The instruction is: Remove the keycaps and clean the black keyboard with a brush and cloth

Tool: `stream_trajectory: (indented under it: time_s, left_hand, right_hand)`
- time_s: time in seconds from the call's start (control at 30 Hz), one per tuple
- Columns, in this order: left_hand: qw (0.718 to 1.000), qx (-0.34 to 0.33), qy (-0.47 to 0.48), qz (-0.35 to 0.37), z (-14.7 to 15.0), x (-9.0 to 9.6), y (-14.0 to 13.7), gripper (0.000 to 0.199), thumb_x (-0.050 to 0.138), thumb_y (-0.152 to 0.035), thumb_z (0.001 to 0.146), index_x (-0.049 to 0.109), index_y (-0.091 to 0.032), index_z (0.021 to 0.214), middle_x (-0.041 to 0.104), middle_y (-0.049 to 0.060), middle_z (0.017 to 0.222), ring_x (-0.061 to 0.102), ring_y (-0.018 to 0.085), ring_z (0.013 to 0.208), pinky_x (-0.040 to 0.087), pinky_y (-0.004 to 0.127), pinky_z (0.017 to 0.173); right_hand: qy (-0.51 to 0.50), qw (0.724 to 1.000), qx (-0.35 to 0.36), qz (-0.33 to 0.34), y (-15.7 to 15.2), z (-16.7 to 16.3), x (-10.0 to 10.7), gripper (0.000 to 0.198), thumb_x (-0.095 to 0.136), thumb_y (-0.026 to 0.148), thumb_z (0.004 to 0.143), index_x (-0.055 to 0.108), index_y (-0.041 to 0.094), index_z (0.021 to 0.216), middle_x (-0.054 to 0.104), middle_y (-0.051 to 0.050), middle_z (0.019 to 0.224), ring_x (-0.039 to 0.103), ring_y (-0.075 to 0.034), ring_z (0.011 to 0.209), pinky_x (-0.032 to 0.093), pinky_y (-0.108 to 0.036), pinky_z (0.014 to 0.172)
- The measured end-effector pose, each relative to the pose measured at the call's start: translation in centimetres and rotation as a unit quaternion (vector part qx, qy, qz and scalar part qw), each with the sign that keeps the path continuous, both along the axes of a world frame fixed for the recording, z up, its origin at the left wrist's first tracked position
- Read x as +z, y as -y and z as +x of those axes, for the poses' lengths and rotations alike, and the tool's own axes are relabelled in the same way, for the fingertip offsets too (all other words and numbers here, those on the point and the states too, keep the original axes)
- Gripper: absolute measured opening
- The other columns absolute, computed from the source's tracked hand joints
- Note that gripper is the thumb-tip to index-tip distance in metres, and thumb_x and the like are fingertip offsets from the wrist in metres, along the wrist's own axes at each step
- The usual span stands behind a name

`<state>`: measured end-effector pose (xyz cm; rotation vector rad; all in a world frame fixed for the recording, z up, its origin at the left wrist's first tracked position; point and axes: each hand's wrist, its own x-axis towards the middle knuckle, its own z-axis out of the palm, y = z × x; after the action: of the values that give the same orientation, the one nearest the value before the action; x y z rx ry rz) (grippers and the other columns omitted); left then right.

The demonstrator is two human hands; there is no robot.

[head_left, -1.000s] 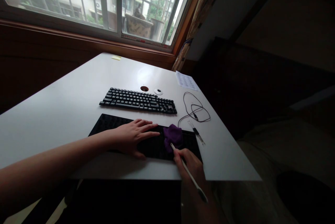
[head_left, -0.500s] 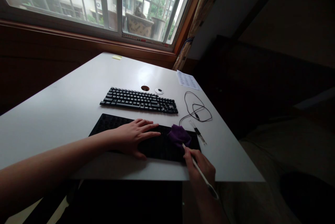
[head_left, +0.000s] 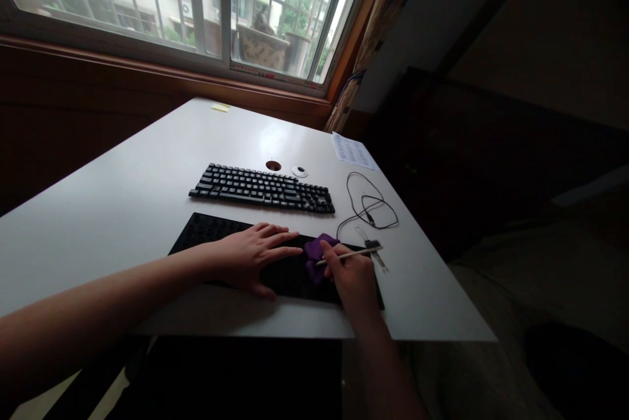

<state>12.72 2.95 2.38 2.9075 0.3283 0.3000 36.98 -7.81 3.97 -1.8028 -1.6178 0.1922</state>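
My left hand lies flat with its fingers spread on a black keyboard base, whose left part shows rows of key positions without caps. In my right hand a thin pale stick is pinched, with a dark patch near its right end. Its left tip rests against a crumpled purple cloth on the right half of the base. The right fingers touch the cloth too; whether they grip it I cannot tell. The cloth lies close to my left fingertips.
Behind the base sits a set of black keycaps in keyboard layout. A coiled black cable and a wire tool lie to the right. Farther back are a printed paper, a round cover and a desk hole.
My right hand has moved up and left, and the stick has swung from pointing down right to nearly level. The purple cloth has shifted left. My left hand has stayed put.
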Motion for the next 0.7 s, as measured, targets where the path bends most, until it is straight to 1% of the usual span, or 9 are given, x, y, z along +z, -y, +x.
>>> stream_trajectory:
  time_s: [0.07,0.23,0.33,0.43,0.57,0.7]
  left_hand:
    - [1.0,-0.001,0.002,-0.002,0.0,0.0,0.0,0.103,0.077,-0.064,0.073,0.032,-0.028,0.157,0.028,0.014,0.165,0.035,0.044,0.143,0.029,0.059,0.116]
    - [1.0,-0.001,0.012,-0.005,-0.1,0.0,0.1,0.103,0.078,-0.064,0.072,0.032,-0.028,0.157,0.029,0.014,0.164,0.036,0.044,0.143,0.03,0.058,0.116]
    - [1.0,0.0,0.012,-0.007,0.0,0.0,0.1,0.104,0.078,-0.064,0.072,0.031,-0.029,0.158,0.03,0.013,0.164,0.036,0.043,0.143,0.029,0.057,0.116]
    - [1.0,0.0,0.017,-0.013,0.0,-0.1,0.1,0.108,0.078,-0.064,0.072,0.026,-0.027,0.159,0.031,0.014,0.164,0.036,0.043,0.143,0.029,0.057,0.117]
    - [1.0,0.0,0.018,-0.016,0.0,-0.2,0.0,0.112,0.077,-0.064,0.072,0.022,-0.024,0.16,0.032,0.015,0.163,0.036,0.043,0.143,0.029,0.057,0.117]
    - [0.999,-0.002,0.034,-0.02,0.0,-0.3,0.0,0.113,0.077,-0.064,0.072,0.02,-0.025,0.161,0.033,0.015,0.162,0.037,0.042,0.143,0.029,0.056,0.117]
  right_hand:
    - [-0.008,1.0,-0.004,-0.002,-0.7,0.1,-0.1,0.057,0.049,0.056,0.099,0.057,0.023,0.054,0.059,0.002,0.045,0.058,-0.014,0.045,0.04,-0.025,0.054]
    - [-0.022,0.999,-0.024,0.003,-1.5,1.4,-0.2,0.055,0.046,0.059,0.1,0.066,0.023,0.064,0.063,0.001,0.049,0.061,-0.016,0.046,0.043,-0.026,0.054]
    - [-0.046,0.999,-0.002,-0.003,-1.9,1.4,-0.1,0.055,0.048,0.059,0.099,0.064,0.023,0.061,0.062,0.001,0.048,0.06,-0.015,0.045,0.044,-0.026,0.054]
    - [-0.047,0.999,0.015,-0.006,-2.4,1.0,0.0,0.056,0.049,0.059,0.098,0.06,0.023,0.056,0.06,0.002,0.046,0.059,-0.014,0.045,0.044,-0.025,0.055]
    - [-0.056,0.998,0.028,-0.008,-3.0,0.8,0.0,0.053,0.05,0.058,0.098,0.064,0.023,0.062,0.06,0.003,0.047,0.059,-0.015,0.046,0.044,-0.026,0.056]
    - [-0.064,0.997,0.049,-0.006,-3.5,0.9,-0.2,0.051,0.05,0.058,0.098,0.065,0.023,0.064,0.058,0.004,0.045,0.059,-0.015,0.046,0.045,-0.025,0.057]
